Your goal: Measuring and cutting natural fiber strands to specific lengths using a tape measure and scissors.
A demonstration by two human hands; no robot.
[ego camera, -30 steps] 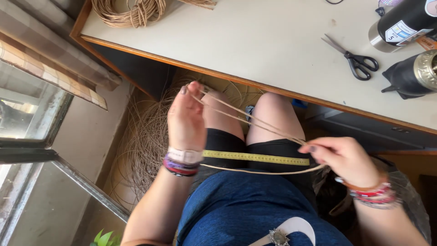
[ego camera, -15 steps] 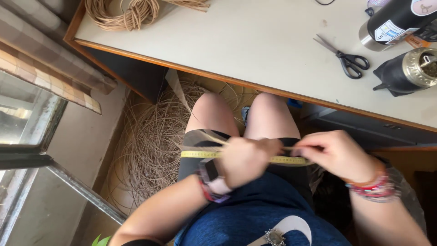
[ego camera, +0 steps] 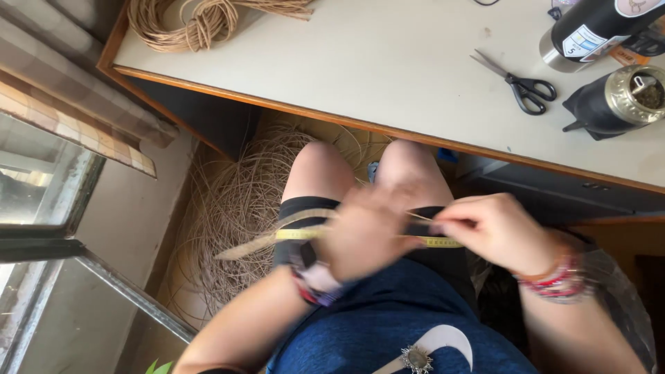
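Below the pale table (ego camera: 388,76), both hands, left hand (ego camera: 367,232) blurred and right hand (ego camera: 495,232), pinch thin tan reed strands (ego camera: 277,239) running left-right along a yellow tape measure (ego camera: 298,234) across the lap.

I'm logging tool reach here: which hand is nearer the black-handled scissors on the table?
Right. The right hand sits over the lap, below the scissors and table edge; the blurred left hand lies farther left, on the yellow tape measure.

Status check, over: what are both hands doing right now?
Left hand blurred, over the lap on the thin cane strand. Right hand pinches that strand by the yellow tape measure. Nothing blocking.
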